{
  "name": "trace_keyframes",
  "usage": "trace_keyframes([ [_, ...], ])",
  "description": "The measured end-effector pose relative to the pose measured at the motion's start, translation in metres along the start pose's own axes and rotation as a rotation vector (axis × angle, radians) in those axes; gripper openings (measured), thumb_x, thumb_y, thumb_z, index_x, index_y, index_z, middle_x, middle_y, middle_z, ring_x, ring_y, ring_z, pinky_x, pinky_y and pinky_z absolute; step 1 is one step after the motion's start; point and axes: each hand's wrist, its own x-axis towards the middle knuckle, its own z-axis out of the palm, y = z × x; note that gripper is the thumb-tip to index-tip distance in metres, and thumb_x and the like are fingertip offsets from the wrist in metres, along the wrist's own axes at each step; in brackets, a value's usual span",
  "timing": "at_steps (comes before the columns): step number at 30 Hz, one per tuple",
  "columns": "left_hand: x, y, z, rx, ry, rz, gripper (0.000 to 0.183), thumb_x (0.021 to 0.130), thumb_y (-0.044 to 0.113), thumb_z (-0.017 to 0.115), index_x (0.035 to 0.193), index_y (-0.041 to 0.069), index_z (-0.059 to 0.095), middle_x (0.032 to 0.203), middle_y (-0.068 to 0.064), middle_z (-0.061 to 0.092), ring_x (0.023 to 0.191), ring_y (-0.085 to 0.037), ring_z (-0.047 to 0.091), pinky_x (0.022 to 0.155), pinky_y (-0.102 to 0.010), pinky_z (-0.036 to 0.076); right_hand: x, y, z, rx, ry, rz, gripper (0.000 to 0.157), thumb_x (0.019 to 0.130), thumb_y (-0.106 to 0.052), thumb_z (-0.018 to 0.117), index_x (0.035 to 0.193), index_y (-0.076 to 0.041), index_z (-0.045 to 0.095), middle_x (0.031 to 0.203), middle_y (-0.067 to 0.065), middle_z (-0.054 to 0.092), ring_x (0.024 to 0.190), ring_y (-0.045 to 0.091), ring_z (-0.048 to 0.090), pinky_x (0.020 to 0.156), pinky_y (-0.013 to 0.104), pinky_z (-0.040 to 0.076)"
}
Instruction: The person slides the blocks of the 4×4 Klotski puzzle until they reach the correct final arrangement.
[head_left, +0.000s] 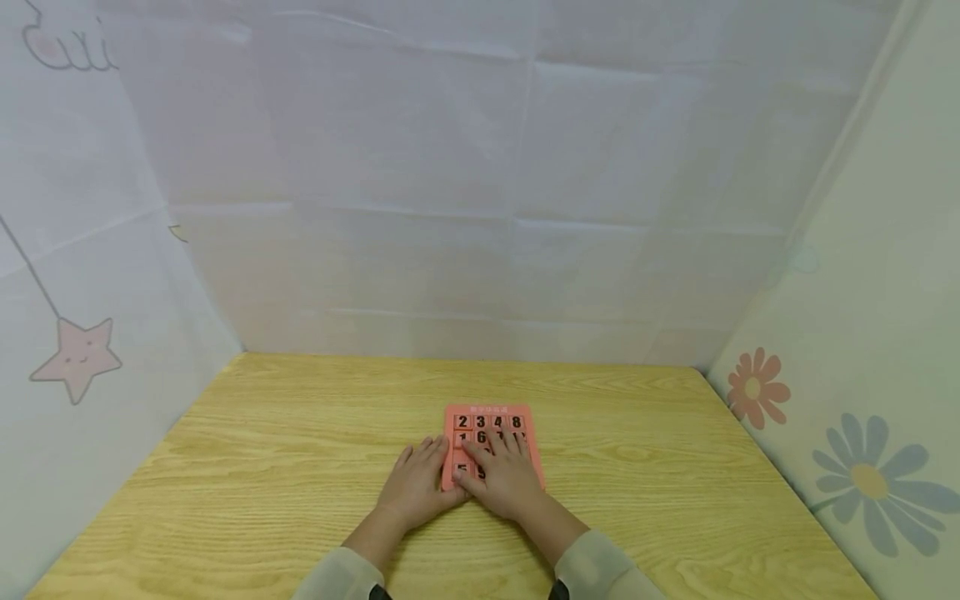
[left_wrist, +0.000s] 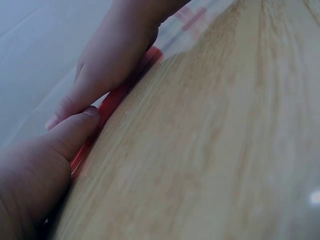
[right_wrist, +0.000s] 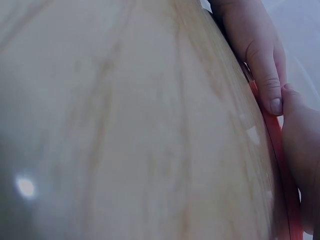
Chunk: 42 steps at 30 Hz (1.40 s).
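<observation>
A pink number slide puzzle (head_left: 491, 410) lies flat on the table. Its top row reads 2, 3, 4, 8; the tiles 1, 6, 5 and part of a 9 show lower down. My left hand (head_left: 420, 485) rests at the puzzle's left side, fingers straight along that edge, with the thumb (left_wrist: 75, 131) against the near edge. Over the right part of the board lies my right hand (head_left: 510, 483), fingers extended across the tiles and hiding several of them. The two thumbs meet near the front edge, where the left wrist view shows the red side (left_wrist: 107, 107) of the board.
The wood-grain table (head_left: 300, 433) reaches back to a pale fabric wall (head_left: 480, 208). Side curtains bear a star (head_left: 77, 358) on the left and flowers (head_left: 870, 482) on the right. Light sleeves cover both forearms.
</observation>
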Motion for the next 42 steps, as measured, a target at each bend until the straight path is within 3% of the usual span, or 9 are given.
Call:
trace_keyframes([
  [17, -0.001, 0.0, 0.0, -0.007, -0.001, -0.008, 0.1, 0.082, 0.073, 0.057, 0.148, 0.0, 0.041, 0.153, -0.016, 0.043, 0.145, -0.035, 0.034, 0.121, -0.057, 0.023, 0.001, 0.001, 0.0, 0.004, -0.002, 0.001, 0.065, 0.097, -0.068, 0.033, 0.148, -0.029, 0.045, 0.159, 0.014, 0.033, 0.151, 0.039, 0.017, 0.123, 0.059, 0.013],
  [28, 0.0, -0.002, -0.001, -0.003, -0.007, -0.003, 0.099, 0.082, 0.07, 0.059, 0.149, 0.0, 0.039, 0.154, -0.016, 0.042, 0.145, -0.035, 0.034, 0.121, -0.056, 0.022, -0.012, 0.001, 0.0, 0.06, 0.1, -0.065, 0.061, 0.097, -0.061, 0.042, 0.144, -0.024, 0.051, 0.159, 0.016, 0.031, 0.15, 0.041, 0.018, 0.122, 0.06, 0.016],
  [42, -0.001, -0.002, 0.0, -0.008, -0.011, -0.009, 0.1, 0.082, 0.071, 0.058, 0.15, 0.001, 0.037, 0.154, -0.016, 0.04, 0.146, -0.036, 0.032, 0.122, -0.056, 0.02, -0.034, 0.001, 0.003, 0.069, 0.133, -0.12, 0.058, 0.097, -0.063, 0.04, 0.14, -0.027, 0.057, 0.157, 0.015, 0.036, 0.15, 0.041, 0.019, 0.121, 0.062, 0.017],
])
